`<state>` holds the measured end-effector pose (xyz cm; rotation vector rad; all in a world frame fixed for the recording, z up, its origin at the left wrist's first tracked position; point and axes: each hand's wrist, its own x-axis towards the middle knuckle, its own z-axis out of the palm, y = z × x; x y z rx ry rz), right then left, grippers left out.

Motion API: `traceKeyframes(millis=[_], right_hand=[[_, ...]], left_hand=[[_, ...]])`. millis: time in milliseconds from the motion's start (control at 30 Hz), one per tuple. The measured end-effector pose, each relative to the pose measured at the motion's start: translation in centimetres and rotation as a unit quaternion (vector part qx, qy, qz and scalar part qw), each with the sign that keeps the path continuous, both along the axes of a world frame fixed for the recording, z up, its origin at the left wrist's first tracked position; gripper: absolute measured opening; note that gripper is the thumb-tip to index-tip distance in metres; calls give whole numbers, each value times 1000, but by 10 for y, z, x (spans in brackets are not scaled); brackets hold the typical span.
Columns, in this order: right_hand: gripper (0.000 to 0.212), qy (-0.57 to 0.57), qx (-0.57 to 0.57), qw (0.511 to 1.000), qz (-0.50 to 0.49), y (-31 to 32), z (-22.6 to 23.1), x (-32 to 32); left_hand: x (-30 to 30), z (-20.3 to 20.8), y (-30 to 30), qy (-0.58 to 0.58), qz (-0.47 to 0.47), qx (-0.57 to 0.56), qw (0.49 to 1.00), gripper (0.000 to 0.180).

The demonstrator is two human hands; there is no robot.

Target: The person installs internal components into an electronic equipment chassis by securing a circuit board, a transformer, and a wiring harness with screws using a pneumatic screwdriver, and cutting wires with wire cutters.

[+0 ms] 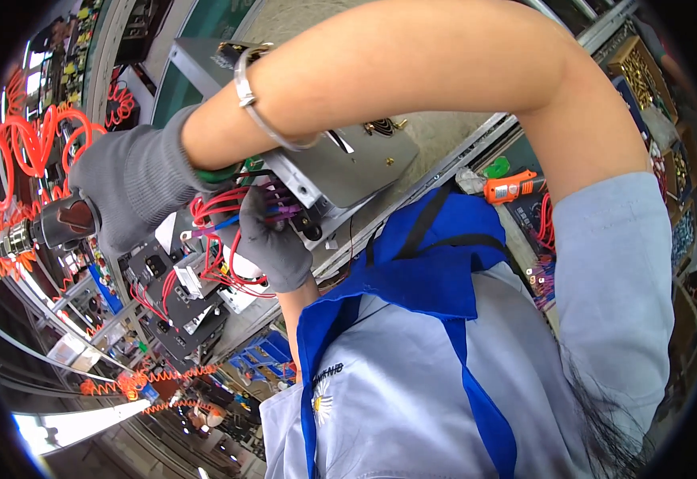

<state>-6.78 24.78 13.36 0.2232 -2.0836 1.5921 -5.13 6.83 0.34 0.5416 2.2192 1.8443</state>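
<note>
My right hand (137,188), in a grey knit glove, is closed around a dark air-powered driver (69,222). A metal air coupling (14,241) sits at the driver's outer end; its working tip is hidden behind my wrist and forearm. Close by, my left hand (275,249), also gloved in grey, has its fingers curled on red wires (228,254) with purple sleeved ends (286,211). These wires meet the edge of a grey sheet-metal housing (368,172), which lies beneath my right forearm. A blue wire sleeve (219,227) shows beside my left fingers.
Coiled orange-red air hoses (33,148) hang at the left. Black panels with wiring (176,295) lie beyond my left hand. A metal rail (464,152) borders the bench. An orange handheld tool (512,188) and parts bins (640,72) are at the right.
</note>
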Motion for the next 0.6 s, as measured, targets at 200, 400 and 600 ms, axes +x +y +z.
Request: traceKeyframes(millis=[200,400,600], right_hand=[[39,-15,-12,999,-47,4,3,-28],[39,-19,-15,997,-70,-1,4,-16],[39,-8,-23,997,-76,-2,6,-20]], left_hand=[[2,3,4,10,5,36,999,43],[-1,-9,-4,140,-29,-67,987,39],[-5,-8,0,131,-3,-63,989,36]])
